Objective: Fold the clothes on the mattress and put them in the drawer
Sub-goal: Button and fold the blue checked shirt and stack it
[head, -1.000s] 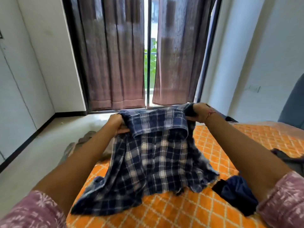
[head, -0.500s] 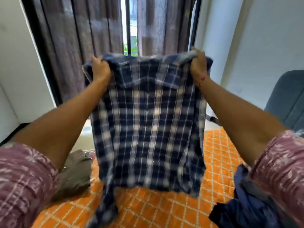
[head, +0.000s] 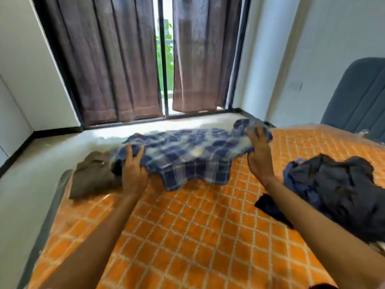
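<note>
Now, step in hand: spreading the plaid shirt flat on the mattress so it can be folded.
Left hand: fingers curled into the shirt's left end, gripping a bunch of cloth just beside the brown garment.
Right hand: grips the shirt's right end, with fingers over the cloth near the far edge of the mattress.
Shirt: stretched between both hands across the far part of the mattress, blurred and rumpled, with its near hem sagging onto the orange cover.
Doing it well: I judge the cloth should be pulled taut sideways and then lowered evenly, so the body lies smooth before any fold.
Watch: the far edge appears to hang past the mattress; drawing the shirt nearer would give it full support.
Spacing: keeping it off the brown garment and well apart from the dark pile of clothes on the right avoids tangling.
Drawer: not visible from here.
Progress: early, with several garments unfolded.
</note>
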### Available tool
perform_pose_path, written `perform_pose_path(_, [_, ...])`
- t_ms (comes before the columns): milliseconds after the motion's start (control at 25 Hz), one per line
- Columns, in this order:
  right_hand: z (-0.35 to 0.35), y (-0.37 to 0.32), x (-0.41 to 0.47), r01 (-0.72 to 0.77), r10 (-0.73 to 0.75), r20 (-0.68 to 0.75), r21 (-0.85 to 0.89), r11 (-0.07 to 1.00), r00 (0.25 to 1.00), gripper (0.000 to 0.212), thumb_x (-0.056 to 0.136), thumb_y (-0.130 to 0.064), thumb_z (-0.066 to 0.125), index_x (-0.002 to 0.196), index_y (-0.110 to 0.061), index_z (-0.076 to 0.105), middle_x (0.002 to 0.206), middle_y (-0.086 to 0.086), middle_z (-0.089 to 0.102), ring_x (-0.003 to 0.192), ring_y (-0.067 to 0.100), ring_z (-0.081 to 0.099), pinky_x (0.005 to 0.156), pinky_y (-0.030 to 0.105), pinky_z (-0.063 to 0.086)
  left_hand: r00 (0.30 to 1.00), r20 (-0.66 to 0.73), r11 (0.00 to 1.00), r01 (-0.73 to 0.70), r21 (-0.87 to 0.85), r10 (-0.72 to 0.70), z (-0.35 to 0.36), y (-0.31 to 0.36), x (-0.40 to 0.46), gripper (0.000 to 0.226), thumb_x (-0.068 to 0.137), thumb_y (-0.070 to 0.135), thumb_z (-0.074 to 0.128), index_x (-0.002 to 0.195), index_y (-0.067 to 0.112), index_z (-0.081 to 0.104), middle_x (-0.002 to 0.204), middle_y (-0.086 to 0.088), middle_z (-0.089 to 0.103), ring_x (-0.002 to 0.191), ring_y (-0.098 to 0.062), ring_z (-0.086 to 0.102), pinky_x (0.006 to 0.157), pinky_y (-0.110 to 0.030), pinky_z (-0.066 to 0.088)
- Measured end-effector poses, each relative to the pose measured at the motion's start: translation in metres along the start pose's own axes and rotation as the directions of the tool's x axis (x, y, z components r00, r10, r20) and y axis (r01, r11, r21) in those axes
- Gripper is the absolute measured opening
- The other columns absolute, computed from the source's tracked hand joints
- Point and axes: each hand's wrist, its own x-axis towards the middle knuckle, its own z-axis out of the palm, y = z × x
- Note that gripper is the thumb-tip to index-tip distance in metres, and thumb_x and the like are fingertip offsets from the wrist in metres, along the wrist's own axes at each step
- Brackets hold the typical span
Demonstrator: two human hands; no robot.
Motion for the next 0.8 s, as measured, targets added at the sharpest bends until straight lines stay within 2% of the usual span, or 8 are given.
perform_pose_path(240, [0.046,0.049,-0.176,-0.173,0.271,0.311,-0.31,0.935,0.911,0.066,0.087,0.011,0.039,0.146,-0.019,0.036,0.16,-0.002,-0.002,0.13,0.033,0.039,0.093,0.05,0.041,0.927,0.211,0.927,0.248,0.28,-0.312,0.014,-0.073,-0.158,0.052,0.091,-0.003,0.043,0.141,0.009,0.044,0.159,-0.014,0.008,0.088,-0.038,0.061,0.069,-0.041,0.045])
perform_pose_path(360, [0.039,0.064,-0.222,-0.247,0.378,0.363,-0.358,0.9,0.852,0.066,0.089,0.011,0.039,0.147,-0.02,0.033,0.16,-0.004,-0.005,0.12,0.033,0.047,0.08,0.043,0.044,0.889,0.276,0.925,0.31,0.222,-0.364,0.011,-0.076,-0.193,0.051,0.092,-0.003,0.041,0.141,0.01,0.044,0.16,-0.011,0.004,0.108,-0.037,0.056,0.079,-0.042,0.046])
perform_pose_path(480, [0.024,0.067,-0.253,-0.265,0.422,0.388,-0.397,0.879,0.819,0.073,0.083,0.013,0.042,0.148,-0.019,0.031,0.16,0.001,-0.001,0.128,0.033,0.042,0.086,0.042,0.043,0.855,0.326,0.915,0.377,0.143,-0.403,0.007,-0.055,-0.225,0.053,0.097,-0.003,0.037,0.147,0.012,0.032,0.159,-0.007,-0.011,0.145,-0.029,0.014,0.101,-0.042,0.036])
perform_pose_path(560, [0.021,0.064,-0.268,-0.333,0.44,0.334,-0.332,0.882,0.833,0.079,0.084,0.012,0.041,0.152,-0.022,0.018,0.156,-0.007,-0.006,0.131,0.025,0.037,0.072,0.036,0.044,0.833,0.157,0.846,0.531,0.037,-0.53,0.007,-0.04,-0.235,0.061,0.099,0.002,0.039,0.152,0.013,0.011,0.157,-0.01,-0.017,0.145,-0.023,0.001,0.099,-0.039,0.035])
perform_pose_path(600, [0.026,0.067,-0.272,-0.455,0.513,0.226,-0.263,0.851,0.828,0.077,0.087,0.007,0.042,0.153,-0.021,0.012,0.155,-0.01,-0.006,0.13,0.022,0.036,0.069,0.034,0.043,0.735,0.025,0.731,0.678,-0.076,-0.678,0.009,-0.03,-0.232,0.063,0.1,0.009,0.041,0.153,0.009,0.005,0.158,-0.015,-0.01,0.146,-0.026,0.007,0.102,-0.04,0.033])
perform_pose_path(680, [0.035,0.052,-0.276,-0.806,0.809,-0.029,0.084,0.587,0.586,0.06,0.095,-0.017,0.048,0.15,-0.014,0.024,0.155,0.001,0.022,0.128,0.026,0.041,0.081,0.037,0.045,0.43,0.019,0.389,0.834,-0.39,-0.903,0.016,-0.016,-0.224,0.054,0.101,0.03,0.043,0.147,0.005,0.028,0.151,-0.02,0.031,0.132,-0.033,0.038,0.101,-0.043,0.037])
perform_pose_path(760, [0.047,0.028,-0.269,-0.836,0.972,0.151,0.544,0.072,0.182,0.061,0.092,-0.049,0.052,0.137,-0.008,0.047,0.138,0.011,0.049,0.124,0.03,0.048,0.094,0.043,0.044,0.29,0.328,0.023,0.779,-0.626,-0.899,0.026,-0.007,-0.213,0.052,0.094,0.044,0.052,0.127,0.003,0.054,0.121,-0.014,0.06,0.103,-0.03,0.06,0.087,-0.043,0.05])
perform_pose_path(800, [0.052,0.018,-0.264,-0.816,0.951,0.275,0.576,-0.043,0.144,0.07,0.088,-0.055,0.055,0.132,-0.002,0.051,0.133,0.014,0.053,0.123,0.033,0.049,0.1,0.046,0.043,0.274,0.434,-0.043,0.804,-0.593,-0.858,0.029,-0.001,-0.209,0.05,0.09,0.042,0.06,0.12,0.002,0.057,0.113,-0.013,0.063,0.098,-0.03,0.062,0.085,-0.044,0.052])
